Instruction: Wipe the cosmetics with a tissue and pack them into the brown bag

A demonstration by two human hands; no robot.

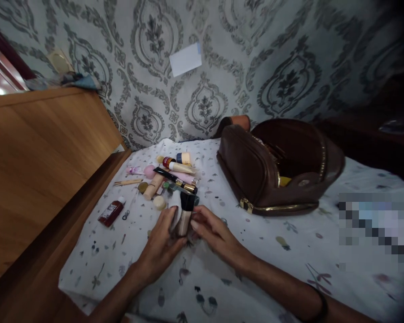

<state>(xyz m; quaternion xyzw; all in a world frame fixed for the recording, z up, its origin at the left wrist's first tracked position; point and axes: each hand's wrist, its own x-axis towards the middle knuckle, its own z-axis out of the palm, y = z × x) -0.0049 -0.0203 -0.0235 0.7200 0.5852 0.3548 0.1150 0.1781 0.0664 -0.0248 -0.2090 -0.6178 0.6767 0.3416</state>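
My left hand (158,246) is closed around a white cloth or wipe (176,200), pressed against the side of a foundation bottle (185,220). This bottle is beige with a black cap and stands nearly upright between both hands. The fingers of my right hand (217,233) are bent and grip the bottle from the right. Just beyond lies a pile of cosmetics: a black tube with a gold end (175,179), a beige tube (154,186), a cream tube with a white cap (182,167) and a round cream-coloured piece (159,202).
A brown leather bag (249,170) stands unzipped to the right. A small dark red bottle (111,213) and thin wooden sticks (128,182) lie to the left on the patterned sheet (222,291). A wooden panel (47,170) borders the left side; patterned wallpaper (205,98) rises behind.
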